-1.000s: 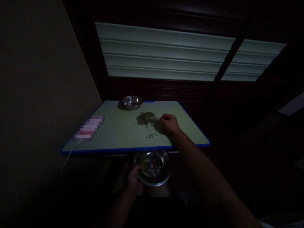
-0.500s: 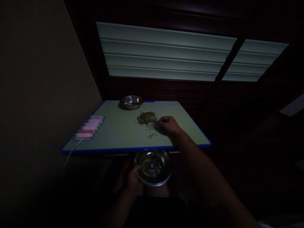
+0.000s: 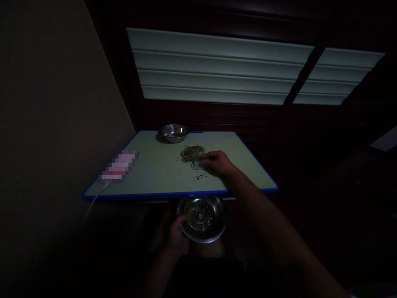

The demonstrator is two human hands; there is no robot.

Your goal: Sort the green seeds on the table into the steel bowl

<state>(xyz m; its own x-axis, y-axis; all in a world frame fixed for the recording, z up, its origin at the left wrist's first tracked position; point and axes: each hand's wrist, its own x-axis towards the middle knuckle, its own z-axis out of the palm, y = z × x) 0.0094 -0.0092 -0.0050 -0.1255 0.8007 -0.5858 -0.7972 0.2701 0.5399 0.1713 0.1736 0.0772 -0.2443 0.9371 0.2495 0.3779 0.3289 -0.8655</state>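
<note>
Your table (image 3: 161, 174) has a blue edge all around; the open parts lie left of the little dark bits (image 3: 192, 153) and near the right edge; the bits sit in a loose pile mid-table, with a few strays nearer you; your right hand (image 3: 218, 162) pinches a small clear thing (image 3: 197, 165) beside them; your left hand (image 3: 178, 234) grips the rim of a shiny bowl (image 3: 213, 232) below the front edge; another metal bowl (image 3: 173, 137) stands at the back; the room is dark.
</note>
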